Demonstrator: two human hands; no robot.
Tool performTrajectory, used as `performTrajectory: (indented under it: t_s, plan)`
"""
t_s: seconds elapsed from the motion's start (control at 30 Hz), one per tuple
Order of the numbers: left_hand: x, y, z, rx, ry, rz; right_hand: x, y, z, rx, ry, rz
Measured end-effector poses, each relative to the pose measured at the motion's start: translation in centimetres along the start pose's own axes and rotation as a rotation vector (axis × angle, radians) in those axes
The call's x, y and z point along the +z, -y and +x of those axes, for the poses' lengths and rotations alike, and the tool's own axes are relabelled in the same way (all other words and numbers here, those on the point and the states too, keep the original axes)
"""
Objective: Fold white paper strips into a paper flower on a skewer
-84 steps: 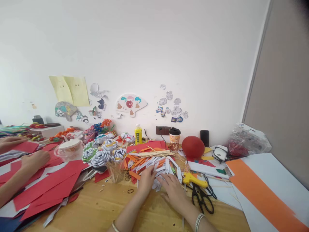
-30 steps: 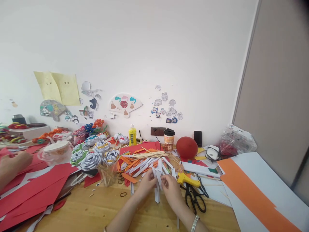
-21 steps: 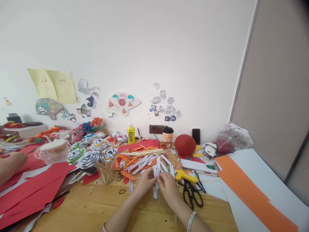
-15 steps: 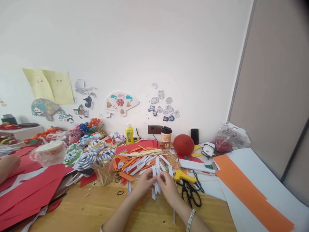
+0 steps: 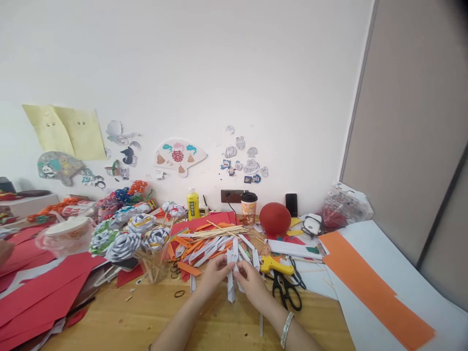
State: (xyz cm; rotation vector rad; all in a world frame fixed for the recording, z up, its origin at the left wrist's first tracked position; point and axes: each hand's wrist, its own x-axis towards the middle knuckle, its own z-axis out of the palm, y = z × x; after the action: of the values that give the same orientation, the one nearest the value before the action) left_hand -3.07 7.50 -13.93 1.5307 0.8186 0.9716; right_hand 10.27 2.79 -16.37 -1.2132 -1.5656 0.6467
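Observation:
Both hands meet above the front of the wooden table, pinching folded white paper strips (image 5: 230, 288). My left hand (image 5: 216, 273) closes its thumb and fingers on the strips from the left. From the right, my right hand (image 5: 250, 279) grips them with thumb against fingers. The strips stand roughly upright and poke out above and below the fingers; how they join is hidden. Just behind lies a heap of white and orange folded paper strips (image 5: 210, 246). Right of my right hand are a yellow glue gun (image 5: 276, 264) and black-handled scissors (image 5: 287, 292).
Wooden sticks (image 5: 219, 232) top the heap. Paper roses (image 5: 126, 245) stand at left near red paper sheets (image 5: 40, 300). A lidded paper cup (image 5: 249, 209), a yellow bottle (image 5: 192, 204) and a red balloon (image 5: 275, 219) are behind. White and orange sheets (image 5: 380, 292) cover the right; another person's hand (image 5: 5, 252) shows far left.
The view has turned slightly right. My fingers have shifted a little on the white strips, still held. The other person's hand has moved toward the left edge.

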Motion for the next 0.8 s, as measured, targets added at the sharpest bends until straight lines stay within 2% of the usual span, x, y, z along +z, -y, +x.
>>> performTrajectory:
  t_s: [0.13,0.37,0.57,0.7,0.8]
  plan:
    - [-0.4,0.2,0.2,-0.036,-0.055,-0.022,0.2,0.2,0.0,0.019,0.003,0.017]
    - [-0.5,0.1,0.1,-0.122,-0.021,-0.081,0.2,0.5,0.0,0.066,0.014,0.108]
    - [-0.8,0.6,0.4,-0.111,-0.079,-0.138,0.2,0.4,-0.2,0.072,-0.060,0.036]
    - [-1.1,0.6,0.5,-0.096,-0.069,-0.193,0.1,0.7,0.1,0.179,-0.026,0.288]
    - [-1.0,0.1,0.2,-0.083,-0.027,-0.231,-0.1,1.3,0.2,0.189,0.034,0.490]
